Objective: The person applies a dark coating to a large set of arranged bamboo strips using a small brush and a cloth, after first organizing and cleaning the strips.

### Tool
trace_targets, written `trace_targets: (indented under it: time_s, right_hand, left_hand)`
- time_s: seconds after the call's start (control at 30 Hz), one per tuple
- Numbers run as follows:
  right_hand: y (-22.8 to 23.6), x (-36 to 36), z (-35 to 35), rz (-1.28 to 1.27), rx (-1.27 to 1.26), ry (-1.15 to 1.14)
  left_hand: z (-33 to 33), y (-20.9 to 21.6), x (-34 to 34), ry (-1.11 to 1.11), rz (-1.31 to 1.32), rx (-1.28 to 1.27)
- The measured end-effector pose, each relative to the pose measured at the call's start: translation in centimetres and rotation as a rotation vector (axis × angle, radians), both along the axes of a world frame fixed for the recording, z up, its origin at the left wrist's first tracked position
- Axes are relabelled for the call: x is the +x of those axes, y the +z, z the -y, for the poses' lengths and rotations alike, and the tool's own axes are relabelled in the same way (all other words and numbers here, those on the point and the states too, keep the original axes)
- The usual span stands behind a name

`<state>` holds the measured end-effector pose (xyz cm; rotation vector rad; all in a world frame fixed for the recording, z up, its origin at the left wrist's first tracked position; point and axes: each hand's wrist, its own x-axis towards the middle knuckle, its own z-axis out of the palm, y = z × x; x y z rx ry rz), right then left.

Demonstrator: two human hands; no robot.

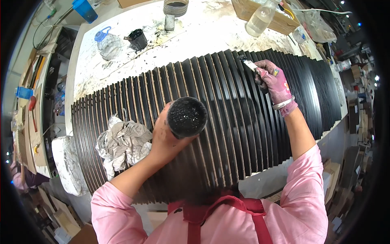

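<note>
My bare left hand (164,140) is wrapped round a cup of black paint (187,117), held above a long row of black boards (219,134) packed side by side with their edges up. Many edges left of my right hand look brown and bare; those further right look black. My right hand (271,79), in a stained pink glove, grips a paintbrush (249,64) with a pale handle. Its dark bristles are at the far ends of the boards, though contact is unclear. A crumpled grey rag (124,140) lies on the boards beside my left forearm.
The paint-spattered white table (91,77) bears a clear jug (107,45), a black pot (138,40) and a round tin (176,8) along its far side. A bottle of liquid (260,20) stands by a cardboard box (280,18). Left is a white wrapped bundle (67,164).
</note>
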<state>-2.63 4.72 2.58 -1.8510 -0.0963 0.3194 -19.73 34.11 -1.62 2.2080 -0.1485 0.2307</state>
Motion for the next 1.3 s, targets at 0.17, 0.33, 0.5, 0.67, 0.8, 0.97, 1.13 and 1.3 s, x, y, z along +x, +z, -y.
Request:
trace_targets:
  time_s: [0.17, 0.33, 0.5, 0.67, 0.8, 0.97, 1.13, 1.3]
  right_hand:
    - [0.3, -3.6, -2.1, 0.026, 0.049, -0.122]
    - [1.9, -9.4, -1.9, 0.001, 0.072, -0.29]
    - [3.1, -17.1, -0.8, 0.007, 0.027, -0.434]
    - [3.8, -25.7, 5.2, 0.05, 0.209, -0.792]
    - [0.9, -32.4, 9.2, -0.016, 0.438, -1.0]
    - [-1.8, -36.2, 7.1, -0.094, 0.299, -0.98]
    - [-3.4, -36.5, 5.1, -0.163, 0.352, -0.842]
    - [-4.9, -36.1, 4.2, -0.215, 0.398, -0.815]
  left_hand:
    - [-0.6, -1.3, -0.4, -0.027, 0.013, -0.011]
    - [-0.6, -0.3, 0.1, -0.065, -0.084, -0.086]
    - [-1.1, -0.3, 0.1, -0.007, -0.082, -0.233]
    - [-0.3, -1.1, 0.1, -0.062, 0.01, -0.156]
    - [-0.1, -1.0, -0.1, -0.085, 0.029, -0.105]
    - [-0.4, -0.7, -0.4, -0.083, 0.044, -0.094]
    - [-0.2, -0.3, -0.6, -0.072, 0.073, -0.046]
    - [-0.4, -0.7, -0.3, -0.065, 0.067, -0.007]
